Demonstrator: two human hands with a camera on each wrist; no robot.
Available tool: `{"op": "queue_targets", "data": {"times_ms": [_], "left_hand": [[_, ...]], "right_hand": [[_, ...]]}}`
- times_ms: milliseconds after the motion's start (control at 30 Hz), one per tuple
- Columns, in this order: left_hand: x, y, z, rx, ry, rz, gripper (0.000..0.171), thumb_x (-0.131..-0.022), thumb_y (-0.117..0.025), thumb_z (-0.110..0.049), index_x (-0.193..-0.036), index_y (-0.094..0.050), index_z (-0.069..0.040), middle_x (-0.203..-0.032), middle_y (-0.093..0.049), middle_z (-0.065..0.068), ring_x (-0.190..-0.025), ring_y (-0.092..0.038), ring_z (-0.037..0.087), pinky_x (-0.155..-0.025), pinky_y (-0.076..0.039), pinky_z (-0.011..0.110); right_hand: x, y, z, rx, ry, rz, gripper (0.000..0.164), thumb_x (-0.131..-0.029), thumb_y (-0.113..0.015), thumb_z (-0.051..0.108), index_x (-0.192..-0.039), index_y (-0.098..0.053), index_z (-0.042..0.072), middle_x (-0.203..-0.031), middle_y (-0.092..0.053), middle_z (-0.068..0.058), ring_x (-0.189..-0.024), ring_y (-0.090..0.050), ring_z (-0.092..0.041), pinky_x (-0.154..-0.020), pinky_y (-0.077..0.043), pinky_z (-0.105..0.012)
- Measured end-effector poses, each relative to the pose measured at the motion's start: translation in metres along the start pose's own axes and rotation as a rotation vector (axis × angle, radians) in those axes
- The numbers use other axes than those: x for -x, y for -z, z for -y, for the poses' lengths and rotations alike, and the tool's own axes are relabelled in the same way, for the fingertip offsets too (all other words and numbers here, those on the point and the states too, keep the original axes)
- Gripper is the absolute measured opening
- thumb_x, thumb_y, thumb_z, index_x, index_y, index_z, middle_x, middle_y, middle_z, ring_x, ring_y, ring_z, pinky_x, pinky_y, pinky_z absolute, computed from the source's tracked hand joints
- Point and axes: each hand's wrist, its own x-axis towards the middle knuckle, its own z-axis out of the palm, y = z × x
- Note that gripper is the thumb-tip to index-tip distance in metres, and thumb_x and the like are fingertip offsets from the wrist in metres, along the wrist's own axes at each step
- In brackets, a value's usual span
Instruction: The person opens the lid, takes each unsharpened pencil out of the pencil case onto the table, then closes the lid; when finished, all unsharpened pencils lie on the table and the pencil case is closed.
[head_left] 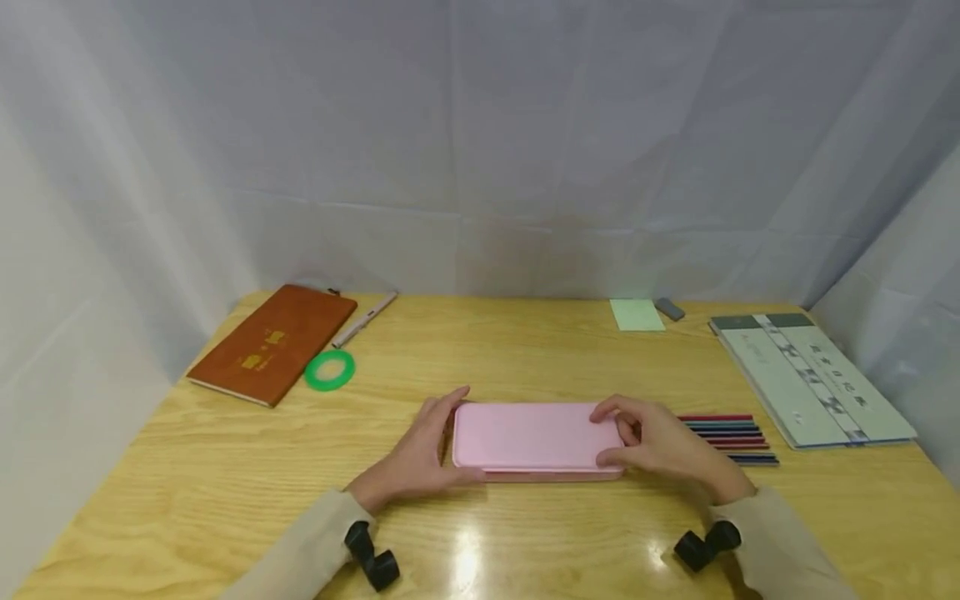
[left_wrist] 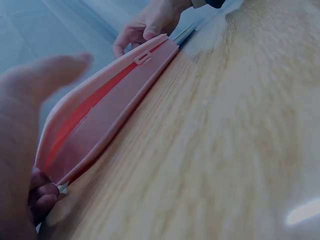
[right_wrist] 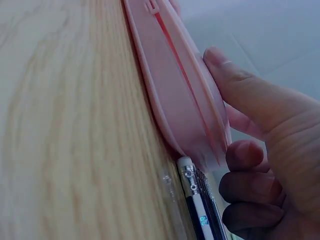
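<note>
A pink pencil case (head_left: 536, 437) lies lengthwise on the table between the hands. A zip pull (left_wrist: 143, 57) sits on its front side, and a red gap shows between lid and base. At the left end is my left hand (head_left: 420, 457), fingers extended along the end and thumb reaching toward the front side. My right hand (head_left: 660, 442) grips the lid at the right end, thumb on the front edge and index finger on the back corner. Several pencils (head_left: 727, 433) lie just beyond that end, one with a white eraser tip (right_wrist: 185, 162).
A brown notebook (head_left: 258, 350), a pen (head_left: 365, 320) and a green tape ring (head_left: 307, 373) lie at the left. Toward the back right are a pale green note pad (head_left: 637, 316) and a grey eraser (head_left: 669, 309). A large pale green book (head_left: 810, 379) lies at the right.
</note>
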Motion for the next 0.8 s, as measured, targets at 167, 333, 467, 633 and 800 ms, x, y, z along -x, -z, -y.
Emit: {"op": "queue_targets", "data": {"times_ms": [167,333,467,633,800], "left_hand": [[0.001,0.001,0.001,0.039,0.062,-0.001,0.074,-0.089,-0.066,-0.038,-0.148,-0.033,-0.007,-0.129,-0.043,0.011,-0.112,-0.043,0.018,-0.097,-0.040,0.041],[0.001,0.003,0.000,0.069,0.088,0.007,0.071,-0.088,-0.069,-0.036,-0.146,-0.038,-0.008,-0.122,-0.045,0.009,-0.102,-0.040,0.016,-0.090,-0.039,0.034],[0.000,0.004,-0.002,0.108,0.076,0.021,0.072,-0.086,-0.071,-0.033,-0.147,-0.038,-0.011,-0.126,-0.044,0.008,-0.103,-0.036,0.016,-0.091,-0.037,0.034],[-0.002,0.003,-0.003,0.157,0.037,0.016,0.066,-0.085,-0.073,-0.026,-0.142,-0.045,-0.009,-0.131,-0.046,0.010,-0.106,-0.035,0.019,-0.091,-0.037,0.032],[-0.002,-0.002,-0.001,0.125,-0.013,0.007,0.055,-0.084,-0.075,-0.025,-0.134,-0.055,-0.013,-0.132,-0.051,0.008,-0.107,-0.035,0.018,-0.089,-0.034,0.033]], "right_hand": [[-0.003,-0.001,0.002,-0.012,-0.041,0.014,0.041,-0.078,-0.079,0.030,-0.111,-0.061,0.013,-0.061,-0.039,0.009,-0.052,-0.035,0.000,-0.059,-0.045,-0.022],[-0.004,-0.001,0.005,0.011,-0.059,0.009,0.043,-0.077,-0.079,0.033,-0.111,-0.061,0.014,-0.061,-0.039,0.009,-0.053,-0.036,0.000,-0.057,-0.043,-0.022],[-0.003,0.000,0.008,0.036,-0.063,0.009,0.044,-0.076,-0.080,0.034,-0.111,-0.061,0.014,-0.062,-0.040,0.009,-0.054,-0.036,0.000,-0.055,-0.040,-0.021],[-0.001,0.000,0.010,0.057,-0.044,0.011,0.042,-0.076,-0.080,0.031,-0.110,-0.061,0.014,-0.062,-0.040,0.009,-0.055,-0.036,0.000,-0.055,-0.039,-0.020],[0.002,-0.002,0.012,0.055,-0.003,0.017,0.042,-0.077,-0.079,0.030,-0.110,-0.061,0.011,-0.062,-0.040,0.008,-0.055,-0.035,0.001,-0.053,-0.037,-0.019]]}}
